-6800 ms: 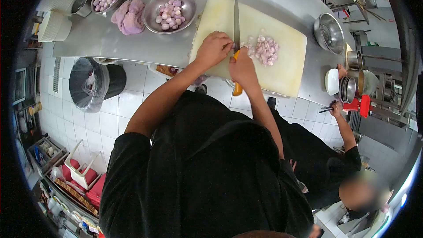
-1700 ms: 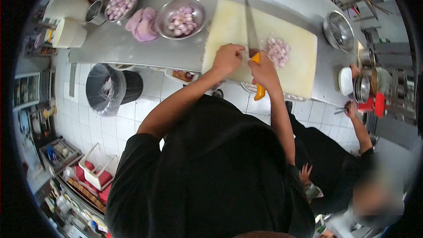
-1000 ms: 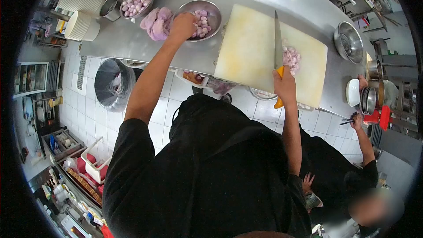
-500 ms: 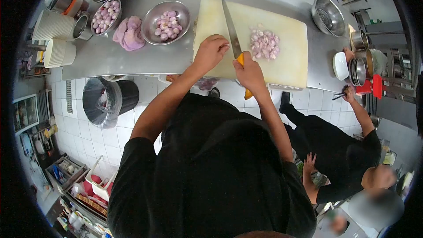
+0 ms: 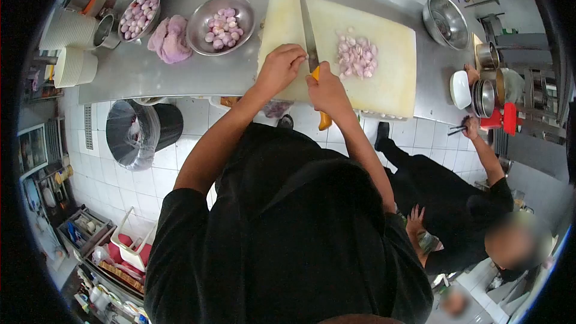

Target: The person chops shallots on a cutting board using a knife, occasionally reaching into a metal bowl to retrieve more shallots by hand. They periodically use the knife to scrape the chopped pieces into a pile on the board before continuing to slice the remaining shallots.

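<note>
My right hand (image 5: 327, 88) is closed around the yellow handle of the knife (image 5: 307, 27), whose butt juts out below my fist, while the blade points to just before twelve over the board (image 5: 393, 81). My left hand (image 5: 281, 71) is just beside the blade, at nine o'clock from it, with the fingers bent in and the tips drawn together; I cannot tell whether they pinch anything. From between my hands, the cut shallots (image 5: 357, 57) are in a loose heap on the board at two o'clock. At ten, off the board on the metal table (image 5: 210, 78), the steel bowl (image 5: 200, 28) holds whole shallots (image 5: 224, 27). Further out, between nine and ten, a crumpled pink cloth (image 5: 171, 40) is beside that bowl, and past it a smaller bowl (image 5: 155, 21) holds more whole ones. Another steel bowl (image 5: 446, 22) is at two, well beyond the cut heap, and a white dish (image 5: 460, 89) is at three. A lined bin (image 5: 171, 125) stands on the floor at eight. At four, a co-worker (image 5: 444, 198) in black holds something thin and dark.
</note>
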The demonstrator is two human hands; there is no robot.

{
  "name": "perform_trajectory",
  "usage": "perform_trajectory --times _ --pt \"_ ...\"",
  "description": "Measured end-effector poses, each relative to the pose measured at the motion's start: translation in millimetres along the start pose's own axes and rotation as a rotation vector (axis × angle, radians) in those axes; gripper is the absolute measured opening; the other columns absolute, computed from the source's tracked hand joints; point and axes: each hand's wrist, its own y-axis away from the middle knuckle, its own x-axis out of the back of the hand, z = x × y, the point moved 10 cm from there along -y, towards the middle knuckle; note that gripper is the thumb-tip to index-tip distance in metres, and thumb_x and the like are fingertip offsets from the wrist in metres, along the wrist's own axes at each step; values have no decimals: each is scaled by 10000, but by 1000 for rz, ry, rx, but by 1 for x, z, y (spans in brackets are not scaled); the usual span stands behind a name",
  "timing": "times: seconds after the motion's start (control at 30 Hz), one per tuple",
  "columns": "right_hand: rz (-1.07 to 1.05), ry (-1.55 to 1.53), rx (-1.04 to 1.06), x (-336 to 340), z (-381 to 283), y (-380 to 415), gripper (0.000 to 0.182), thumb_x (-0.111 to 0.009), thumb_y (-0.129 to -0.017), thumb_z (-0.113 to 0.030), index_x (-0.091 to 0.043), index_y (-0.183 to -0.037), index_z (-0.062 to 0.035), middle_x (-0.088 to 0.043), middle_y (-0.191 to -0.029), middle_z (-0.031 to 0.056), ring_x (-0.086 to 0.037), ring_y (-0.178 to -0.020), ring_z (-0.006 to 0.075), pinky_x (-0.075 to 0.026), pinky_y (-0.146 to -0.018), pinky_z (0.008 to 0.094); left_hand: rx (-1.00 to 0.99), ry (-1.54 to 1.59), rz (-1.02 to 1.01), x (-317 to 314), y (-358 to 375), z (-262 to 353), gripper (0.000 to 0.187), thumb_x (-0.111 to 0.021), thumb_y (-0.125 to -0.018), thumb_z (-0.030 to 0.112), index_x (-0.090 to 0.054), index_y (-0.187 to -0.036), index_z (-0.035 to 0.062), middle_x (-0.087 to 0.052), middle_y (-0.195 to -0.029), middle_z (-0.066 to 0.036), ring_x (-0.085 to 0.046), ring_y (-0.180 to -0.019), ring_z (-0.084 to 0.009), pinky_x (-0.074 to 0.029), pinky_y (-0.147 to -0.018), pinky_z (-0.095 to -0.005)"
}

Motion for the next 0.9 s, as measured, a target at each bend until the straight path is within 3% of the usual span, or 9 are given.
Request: perform_trajectory --times 0.07,0.17,0.27,0.47,0.57,0.77,0.87,0.9 --pt "-125 -80 -92 14 -10 11 298 -563 -963 -170 -415 -1083 59 -658 -819 342 -671 -794 514 -526 -742 583 1 2 3 2 1 -1 132 -693 -881 40 -716 -1002 -7 -710 -1006 -140 -682 -900 -327 -560 -795 -378" --pt "-142 -45 -109 20 -21 20 290 -556 -966 -169 -410 -1078 54 -659 -755 302 -685 -657 449 -550 -678 536 6 -2 -4 1 1 -2 134 -692 -875 26 -717 -1003 -6 -712 -1018 -136 -684 -894 -324 -558 -800 -383" --pt "48 61 98 -10 2 -9 280 -551 -965 -167 -410 -1071 51 -655 -718 275 -675 -577 408 -561 -639 506 2 -5 0 1 2 -1 138 -690 -873 17 -717 -1006 -5 -713 -1022 -135 -684 -892 -324 -557 -802 -387" --pt "-170 -68 -120 22 -26 25 275 -543 -965 -159 -407 -1070 56 -658 -751 296 -686 -630 439 -563 -655 520 -29 -26 -14 0 1 1 149 -690 -867 13 -718 -1013 3 -711 -1018 -140 -683 -906 -336 -556 -803 -391" --pt "34 27 76 -11 6 -9 303 -558 -976 -179 -397 -1074 58 -641 -756 286 -660 -499 340 -526 -469 442 -16 -21 -13 1 0 0 153 -689 -861 5 -716 -1011 1 -709 -1016 -145 -680 -912 -347 -555 -807 -395" --pt "-151 -76 -72 21 -21 15 292 -542 -970 -152 -394 -1100 62 -650 -768 284 -665 -504 338 -534 -475 448 -22 -32 -24 1 -1 3 153 -685 -857 -7 -717 -1007 -4 -710 -1019 -149 -680 -908 -354 -557 -809 -400" --pt "-52 -45 -11 1 -12 0 296 -553 -952 -160 -413 -1069 73 -667 -770 312 -684 -591 423 -565 -641 514 -6 -10 -10 1 -1 0 152 -688 -854 -5 -716 -1003 -10 -712 -1019 -150 -681 -907 -352 -556 -812 -401" --pt "-17 -13 9 -5 -5 -7 299 -556 -952 -163 -413 -1073 70 -668 -774 310 -685 -593 421 -564 -639 514 2 9 -2 1 0 -1 152 -690 -853 -1 -715 -1002 -12 -712 -1018 -150 -681 -908 -351 -555 -816 -402"
